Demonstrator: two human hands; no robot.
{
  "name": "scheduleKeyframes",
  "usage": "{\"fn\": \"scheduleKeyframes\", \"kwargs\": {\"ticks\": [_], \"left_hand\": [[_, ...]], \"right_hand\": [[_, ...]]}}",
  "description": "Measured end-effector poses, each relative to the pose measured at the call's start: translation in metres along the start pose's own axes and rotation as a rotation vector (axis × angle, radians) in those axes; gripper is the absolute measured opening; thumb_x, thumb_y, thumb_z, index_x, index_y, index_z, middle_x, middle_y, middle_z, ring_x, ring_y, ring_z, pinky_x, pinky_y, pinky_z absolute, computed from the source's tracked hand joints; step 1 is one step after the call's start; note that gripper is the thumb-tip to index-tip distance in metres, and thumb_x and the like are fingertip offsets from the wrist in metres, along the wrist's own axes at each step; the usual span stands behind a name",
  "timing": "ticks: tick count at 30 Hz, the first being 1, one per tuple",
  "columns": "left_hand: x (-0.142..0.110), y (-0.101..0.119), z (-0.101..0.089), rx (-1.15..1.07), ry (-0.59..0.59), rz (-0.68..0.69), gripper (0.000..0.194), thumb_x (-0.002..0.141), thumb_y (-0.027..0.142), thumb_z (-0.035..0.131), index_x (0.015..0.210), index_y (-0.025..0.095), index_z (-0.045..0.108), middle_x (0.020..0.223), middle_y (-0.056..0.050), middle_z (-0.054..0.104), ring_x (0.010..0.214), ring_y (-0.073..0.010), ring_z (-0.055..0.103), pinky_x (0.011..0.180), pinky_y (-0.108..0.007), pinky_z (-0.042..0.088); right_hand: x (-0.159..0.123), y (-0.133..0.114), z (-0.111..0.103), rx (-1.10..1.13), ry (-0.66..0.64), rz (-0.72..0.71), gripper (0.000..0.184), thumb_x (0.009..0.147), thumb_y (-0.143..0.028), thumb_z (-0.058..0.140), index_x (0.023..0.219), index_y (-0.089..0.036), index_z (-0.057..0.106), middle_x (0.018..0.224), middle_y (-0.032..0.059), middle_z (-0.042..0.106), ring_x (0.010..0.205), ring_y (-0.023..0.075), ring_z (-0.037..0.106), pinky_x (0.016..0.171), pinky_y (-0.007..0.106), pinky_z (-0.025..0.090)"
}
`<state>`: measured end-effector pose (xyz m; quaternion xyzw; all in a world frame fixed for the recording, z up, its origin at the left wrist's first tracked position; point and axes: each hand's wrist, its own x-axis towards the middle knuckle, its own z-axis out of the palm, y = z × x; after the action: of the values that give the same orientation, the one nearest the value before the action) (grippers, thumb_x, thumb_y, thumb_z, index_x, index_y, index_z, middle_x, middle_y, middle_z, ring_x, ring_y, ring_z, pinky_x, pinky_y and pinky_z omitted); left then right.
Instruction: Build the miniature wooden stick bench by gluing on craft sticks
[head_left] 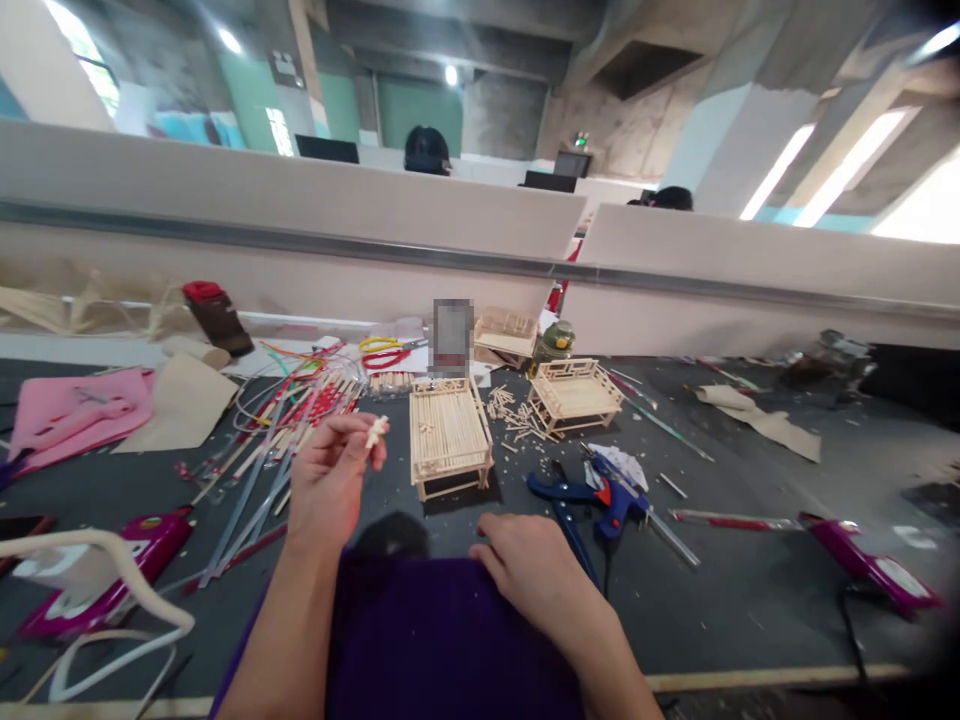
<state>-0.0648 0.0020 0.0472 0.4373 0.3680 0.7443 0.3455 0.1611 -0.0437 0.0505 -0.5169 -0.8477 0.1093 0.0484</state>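
My left hand [331, 470] is raised above the table, thumb and fingers pinching a small cluster of pale wooden stick pieces [377, 432]. My right hand [529, 560] rests near the table's front edge, fingers loosely bent and apart, with nothing visible in it. Between and beyond the hands stands a miniature bed-like frame of wooden sticks [450, 435], a few bits lying on its slatted top. To its right are a pile of short cut sticks [517, 412] and a second miniature stick bench [576, 393]. A third stick model [506, 338] stands behind.
A blue glue gun [619, 500] and dark blue-handled pliers [570, 515] lie right of centre. Left are glue sticks and wooden sticks [281, 440], scissors [386, 352] and a pink glue gun [97, 418]. Purple devices [874, 565] lie at both sides. A partition [300, 200] runs behind.
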Motion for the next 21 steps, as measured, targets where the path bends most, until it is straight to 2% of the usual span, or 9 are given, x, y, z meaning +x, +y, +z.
{"fn": "scheduleKeyframes", "kwargs": {"ticks": [4,6,8,10,12,14,17,19,21], "left_hand": [[-0.045,0.028,0.031,0.009,-0.442,-0.233,0.018,0.083,0.034,0.069,0.081,0.017,0.063,0.104,-0.011,0.071,0.045,-0.0096,0.058,0.044,-0.025,0.047],[-0.072,0.036,0.044,0.027,-0.649,-0.337,0.016,0.090,0.034,0.061,0.083,0.019,0.063,0.112,-0.013,0.070,0.048,-0.0120,0.062,0.045,-0.025,0.048],[-0.095,0.038,0.053,0.131,-0.861,-0.368,0.016,0.093,0.030,0.056,0.081,0.021,0.064,0.096,-0.009,0.072,0.060,-0.0160,0.066,0.055,-0.027,0.052],[-0.109,0.035,0.058,0.246,-0.992,-0.340,0.015,0.093,0.028,0.055,0.082,0.023,0.064,0.080,-0.006,0.071,0.067,-0.0178,0.065,0.064,-0.028,0.052],[-0.116,0.032,0.061,0.271,-1.012,-0.382,0.016,0.093,0.028,0.054,0.082,0.022,0.064,0.078,-0.005,0.069,0.065,-0.0162,0.063,0.063,-0.026,0.051],[-0.118,0.030,0.064,0.222,-0.988,-0.488,0.016,0.093,0.029,0.056,0.080,0.021,0.062,0.078,-0.005,0.069,0.063,-0.0145,0.061,0.061,-0.025,0.050],[-0.117,0.035,0.067,-0.053,-0.969,-0.724,0.019,0.088,0.036,0.064,0.079,0.019,0.061,0.082,-0.008,0.072,0.067,-0.0172,0.066,0.058,-0.026,0.052],[-0.114,0.039,0.066,-0.302,-0.906,-0.836,0.024,0.084,0.041,0.069,0.081,0.019,0.060,0.080,-0.009,0.073,0.065,-0.0198,0.069,0.052,-0.027,0.053],[-0.106,0.042,0.061,-0.454,-0.753,-0.818,0.025,0.081,0.040,0.072,0.081,0.019,0.059,0.068,-0.006,0.072,0.054,-0.0180,0.067,0.045,-0.025,0.051]], "right_hand": [[-0.001,0.001,0.001,0.046,0.010,0.011,0.010,0.092,-0.025,0.059,0.089,-0.021,0.067,0.087,0.0052,0.076,0.081,0.0206,0.072,0.064,0.026,0.042],[0.003,0.000,0.000,0.065,-0.024,0.021,0.015,0.094,-0.026,0.054,0.089,-0.023,0.068,0.089,0.0043,0.076,0.079,0.0189,0.071,0.064,0.026,0.043],[0.010,-0.001,-0.001,0.048,-0.104,0.065,0.018,0.095,-0.031,0.053,0.092,-0.023,0.069,0.088,0.0045,0.076,0.076,0.0187,0.070,0.062,0.026,0.043],[0.017,-0.002,0.000,0.015,-0.179,0.117,0.017,0.092,-0.032,0.057,0.100,-0.021,0.068,0.092,0.0072,0.075,0.076,0.0209,0.070,0.060,0.027,0.043],[0.020,-0.002,0.002,0.004,-0.206,0.146,0.019,0.090,-0.028,0.060,0.106,-0.020,0.066,0.097,0.0094,0.074,0.078,0.0220,0.070,0.062,0.029,0.044],[0.017,-0.004,0.004,0.010,-0.209,0.152,0.018,0.090,-0.023,0.060,0.106,-0.019,0.066,0.097,0.0099,0.073,0.077,0.0219,0.069,0.064,0.029,0.045],[0.003,-0.007,0.005,0.058,-0.078,0.067,0.013,0.092,-0.019,0.055,0.101,-0.020,0.066,0.095,0.0088,0.071,0.079,0.0212,0.066,0.068,0.030,0.046],[-0.009,-0.009,0.005,0.099,0.057,-0.009,0.014,0.094,-0.017,0.052,0.099,-0.021,0.065,0.097,0.0075,0.069,0.083,0.0205,0.064,0.074,0.030,0.046],[-0.023,-0.007,0.006,0.115,0.103,-0.077,0.013,0.094,-0.017,0.053,0.096,-0.021,0.064,0.097,0.0066,0.067,0.087,0.0202,0.061,0.079,0.030,0.045]]}}
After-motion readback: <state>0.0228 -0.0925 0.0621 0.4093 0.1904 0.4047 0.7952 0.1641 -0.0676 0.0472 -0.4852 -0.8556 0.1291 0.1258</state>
